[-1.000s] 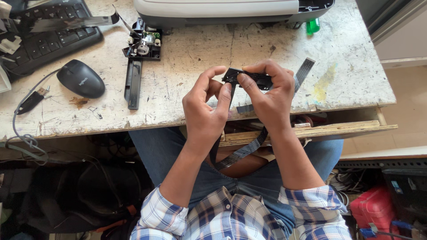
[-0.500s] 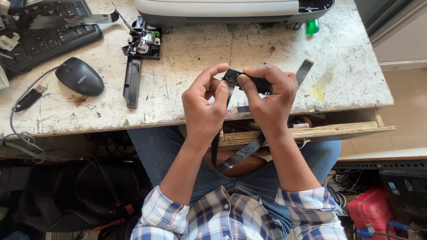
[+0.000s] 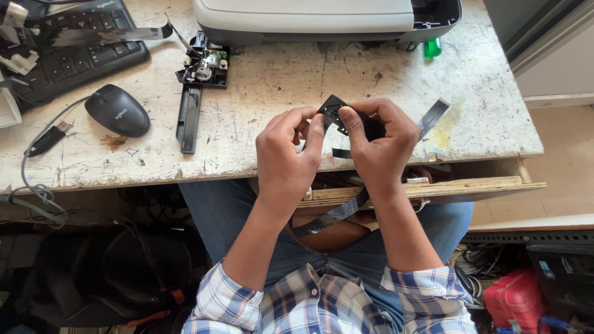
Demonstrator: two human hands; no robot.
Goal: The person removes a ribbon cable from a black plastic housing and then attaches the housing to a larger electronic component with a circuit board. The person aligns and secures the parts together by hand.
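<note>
Gripping a small black part (image 3: 337,113), both the left hand (image 3: 286,151) and right hand (image 3: 377,145) hover above the scuffed white desk (image 3: 278,86). Fingers hide its details; the far printer (image 3: 322,18) is cut off.

A small blue label (image 3: 547,269), perhaps, lower right.

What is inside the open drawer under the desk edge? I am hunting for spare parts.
The drawer shows only a sliver: a flat grey ribbon cable trails past its front, and some small items sit at its edge. The desk and both hands cover the rest.
</note>
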